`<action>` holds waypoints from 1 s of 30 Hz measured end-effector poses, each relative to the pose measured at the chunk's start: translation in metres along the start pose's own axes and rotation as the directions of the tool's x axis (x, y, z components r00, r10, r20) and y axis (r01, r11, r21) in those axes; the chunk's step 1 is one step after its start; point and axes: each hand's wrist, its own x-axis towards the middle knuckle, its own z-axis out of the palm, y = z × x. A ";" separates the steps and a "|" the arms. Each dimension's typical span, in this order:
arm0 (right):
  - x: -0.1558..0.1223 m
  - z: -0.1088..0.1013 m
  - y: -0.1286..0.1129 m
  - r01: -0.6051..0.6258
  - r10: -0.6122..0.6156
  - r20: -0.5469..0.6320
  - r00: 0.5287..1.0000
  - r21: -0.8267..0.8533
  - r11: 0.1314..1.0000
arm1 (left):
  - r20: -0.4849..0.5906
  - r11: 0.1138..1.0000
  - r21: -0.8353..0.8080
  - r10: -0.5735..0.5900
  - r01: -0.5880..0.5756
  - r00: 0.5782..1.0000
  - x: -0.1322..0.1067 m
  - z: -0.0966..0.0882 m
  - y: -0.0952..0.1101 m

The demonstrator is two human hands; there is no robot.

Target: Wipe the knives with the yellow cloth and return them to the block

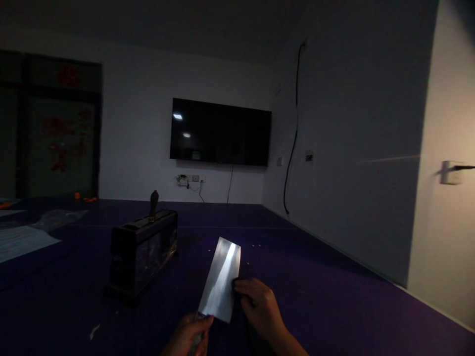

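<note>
Purple surface [319, 296]; lower centre, cleaver [220, 284] points up-right from left hand [191, 332] gripping handle [201, 314]; right hand [261, 304] beside blade [227, 267], hold unclear.

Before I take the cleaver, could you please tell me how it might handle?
The cleaver is probably stiff: its broad blade shows no sag beyond the left hand. Its shiny, smooth-looking metal could feel slippery.

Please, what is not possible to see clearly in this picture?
In the head view:
Cleaver: handle mostly covered by the left hand.
Right hand: too dark to tell if it holds anything.
Upright handle: lower end hidden by the black holder.
Printed sheet: cut off by the left edge; text too small.
</note>
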 end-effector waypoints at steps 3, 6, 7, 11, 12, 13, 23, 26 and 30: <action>0.000 -0.001 0.002 0.000 0.000 -0.002 1.000 -0.027 1.000 | 0.018 1.000 0.009 0.011 -0.011 1.000 0.000 0.001 0.001; 0.001 -0.004 0.006 -0.003 0.002 -0.007 1.000 -0.066 0.998 | 0.052 1.000 0.020 -0.005 0.004 0.999 -0.002 0.001 0.004; 0.001 -0.005 0.007 -0.006 0.005 -0.007 1.000 -0.082 0.997 | 0.071 1.000 0.026 -0.018 0.016 0.997 -0.004 0.001 0.005; 0.004 -0.007 0.012 -0.019 0.016 -0.022 1.000 -0.133 0.991 | 0.090 0.999 0.021 -0.037 0.035 0.995 -0.013 0.003 0.009; 0.004 -0.007 0.013 -0.023 0.019 -0.031 0.999 -0.140 0.990 | 0.061 1.000 0.012 -0.023 0.023 0.998 -0.015 0.004 0.009; 0.004 -0.006 0.013 -0.027 0.021 -0.040 0.999 -0.145 0.989 | 0.031 1.000 0.005 -0.010 0.010 0.999 -0.016 0.005 0.009; 0.001 -0.002 0.001 -0.013 0.006 -0.049 0.999 -0.141 0.990 | 0.042 0.997 0.053 -0.056 0.053 0.998 -0.010 0.005 0.012; -0.001 0.000 -0.001 -0.001 -0.005 -0.043 0.999 -0.142 0.990 | 0.066 0.998 0.028 -0.065 0.063 0.996 -0.016 0.005 0.017; -0.001 0.000 -0.001 0.024 -0.026 -0.009 1.000 -0.162 0.986 | 0.043 0.998 0.019 -0.064 0.063 0.997 -0.017 0.006 0.019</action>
